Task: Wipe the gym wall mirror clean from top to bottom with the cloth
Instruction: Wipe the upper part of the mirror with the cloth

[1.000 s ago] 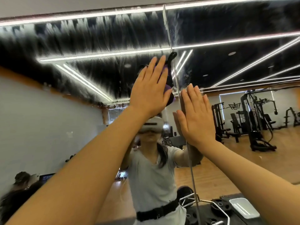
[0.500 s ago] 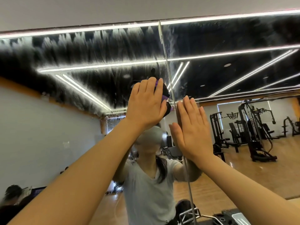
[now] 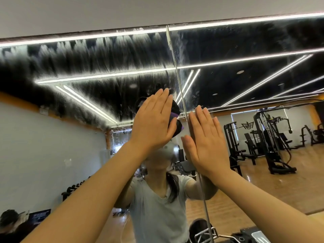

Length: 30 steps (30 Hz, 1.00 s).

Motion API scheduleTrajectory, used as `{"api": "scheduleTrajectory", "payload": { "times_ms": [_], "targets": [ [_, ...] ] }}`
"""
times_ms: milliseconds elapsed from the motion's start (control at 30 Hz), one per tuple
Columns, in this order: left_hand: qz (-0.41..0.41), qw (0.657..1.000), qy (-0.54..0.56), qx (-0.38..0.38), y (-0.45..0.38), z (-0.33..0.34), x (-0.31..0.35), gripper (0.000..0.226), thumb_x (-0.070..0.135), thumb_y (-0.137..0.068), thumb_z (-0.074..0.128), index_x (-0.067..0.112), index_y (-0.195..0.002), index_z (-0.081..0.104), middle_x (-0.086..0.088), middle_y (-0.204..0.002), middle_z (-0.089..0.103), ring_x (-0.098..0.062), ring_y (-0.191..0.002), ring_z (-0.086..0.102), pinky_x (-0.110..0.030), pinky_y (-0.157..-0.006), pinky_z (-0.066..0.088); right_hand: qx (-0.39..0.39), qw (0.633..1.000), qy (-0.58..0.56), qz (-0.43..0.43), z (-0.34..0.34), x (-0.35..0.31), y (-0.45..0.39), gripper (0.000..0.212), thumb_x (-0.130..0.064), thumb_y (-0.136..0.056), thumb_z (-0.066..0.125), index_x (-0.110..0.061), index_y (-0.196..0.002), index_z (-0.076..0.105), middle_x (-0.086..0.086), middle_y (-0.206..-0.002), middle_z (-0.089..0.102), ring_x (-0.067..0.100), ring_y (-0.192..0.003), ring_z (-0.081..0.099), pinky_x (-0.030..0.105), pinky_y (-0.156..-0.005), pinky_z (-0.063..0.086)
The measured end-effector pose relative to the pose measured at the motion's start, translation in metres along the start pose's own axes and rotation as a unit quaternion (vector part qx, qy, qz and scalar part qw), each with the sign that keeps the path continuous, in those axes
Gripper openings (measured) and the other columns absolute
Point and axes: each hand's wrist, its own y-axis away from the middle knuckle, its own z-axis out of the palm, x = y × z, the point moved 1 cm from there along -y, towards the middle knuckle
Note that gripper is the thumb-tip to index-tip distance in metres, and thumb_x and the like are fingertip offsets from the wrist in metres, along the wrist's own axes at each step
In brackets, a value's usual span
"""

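The gym wall mirror [image 3: 254, 81] fills the view, with a vertical seam [image 3: 177, 71] between two panels. Wet streaks and smears cover the upper left panel. My left hand [image 3: 154, 120] presses flat, fingers straight, on a dark cloth with purple trim [image 3: 176, 109] against the glass just left of the seam. Only the cloth's right edge shows past the palm. My right hand [image 3: 206, 139] lies flat on the mirror just right of the seam, fingers straight, holding nothing.
The mirror reflects a person in a grey shirt, weight machines [image 3: 270, 137] at right on a wooden floor, a dumbbell rack [image 3: 73, 188] at left and bright ceiling light strips. A plain wall band [image 3: 105, 13] runs above the mirror's top edge.
My left hand and the cloth slid downward along the seam over the last second. The right hand stayed flat beside it. The camera tilted up, showing more of the mirror's top edge.
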Motion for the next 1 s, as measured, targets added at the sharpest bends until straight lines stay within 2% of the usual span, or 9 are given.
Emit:
{"api": "scheduleTrajectory", "payload": {
  "times_ms": [100,167,333,433,600,700,767,1000],
  "targets": [
    [0.003,1.000,0.000,0.003,0.013,0.002,0.002,0.060,0.040,-0.099,0.036,0.003,-0.146,0.047,-0.019,-0.156,0.038,-0.033,-0.145,0.034,-0.049,-0.120,0.026,0.002,1.000,-0.003,0.001,0.000,0.000,0.000,0.064,-0.044,-0.105,0.026,-0.007,-0.157,0.028,0.012,-0.165,0.020,0.024,-0.155,0.011,0.038,-0.126,0.002],
    [-0.012,1.000,-0.013,0.002,0.012,0.003,0.001,0.058,0.041,-0.099,0.035,0.011,-0.148,0.046,-0.019,-0.159,0.031,-0.034,-0.148,0.027,-0.050,-0.121,0.018,0.005,1.000,-0.004,-0.001,-0.001,-0.001,0.000,0.063,-0.043,-0.105,0.025,-0.007,-0.156,0.028,0.012,-0.165,0.021,0.025,-0.154,0.012,0.038,-0.126,0.002],
    [-0.026,0.999,-0.026,-0.032,-0.016,0.004,-0.004,0.061,0.045,-0.100,0.023,0.018,-0.152,0.039,-0.014,-0.162,0.027,-0.030,-0.151,0.020,-0.045,-0.122,0.006,0.007,1.000,-0.006,0.000,-0.002,-0.002,0.000,0.063,-0.041,-0.104,0.026,-0.006,-0.156,0.030,0.013,-0.164,0.022,0.026,-0.154,0.014,0.040,-0.125,0.005],
    [-0.023,0.998,-0.034,-0.044,-0.022,0.003,-0.002,0.061,0.042,-0.101,0.021,0.014,-0.153,0.036,-0.009,-0.165,0.017,-0.029,-0.153,0.012,-0.046,-0.122,0.007,0.005,1.000,-0.010,0.001,-0.002,-0.001,0.001,0.062,-0.040,-0.104,0.025,-0.006,-0.156,0.030,0.013,-0.164,0.022,0.026,-0.154,0.014,0.040,-0.125,0.005],
    [0.000,0.999,-0.007,-0.053,0.003,0.000,0.007,0.064,0.037,-0.098,0.025,0.003,-0.151,0.037,-0.012,-0.161,0.030,-0.028,-0.151,0.020,-0.041,-0.123,0.007,0.006,1.000,-0.009,0.000,-0.003,-0.001,0.000,0.061,-0.040,-0.105,0.023,-0.006,-0.156,0.029,0.014,-0.164,0.023,0.026,-0.153,0.015,0.040,-0.125,0.006],
    [0.006,0.999,0.025,-0.046,0.032,-0.005,0.020,0.066,0.034,-0.093,0.031,0.000,-0.148,0.041,-0.015,-0.159,0.032,-0.029,-0.151,0.022,-0.043,-0.124,0.010,0.000,1.000,-0.013,0.003,-0.004,-0.002,-0.001,0.066,-0.046,-0.105,0.014,-0.006,-0.156,0.029,0.014,-0.164,0.023,0.026,-0.153,0.015,0.041,-0.125,0.007],
    [0.020,0.998,0.044,-0.044,0.050,-0.008,0.026,0.067,0.031,-0.089,0.033,-0.002,-0.146,0.045,-0.017,-0.158,0.034,-0.030,-0.149,0.025,-0.046,-0.122,0.015,-0.003,1.000,-0.012,0.002,-0.004,-0.002,-0.001,0.066,-0.046,-0.105,0.016,-0.006,-0.156,0.029,0.014,-0.164,0.023,0.027,-0.153,0.015,0.043,-0.125,0.009],
    [0.092,0.993,0.002,-0.071,0.057,-0.011,0.012,0.067,0.030,-0.090,0.036,-0.001,-0.150,0.039,-0.016,-0.160,0.030,-0.031,-0.150,0.025,-0.047,-0.121,0.018,-0.002,1.000,-0.004,0.001,-0.004,-0.002,-0.002,0.063,-0.041,-0.105,0.022,-0.006,-0.156,0.030,0.014,-0.164,0.023,0.027,-0.153,0.015,0.042,-0.125,0.008]
  ]
}}
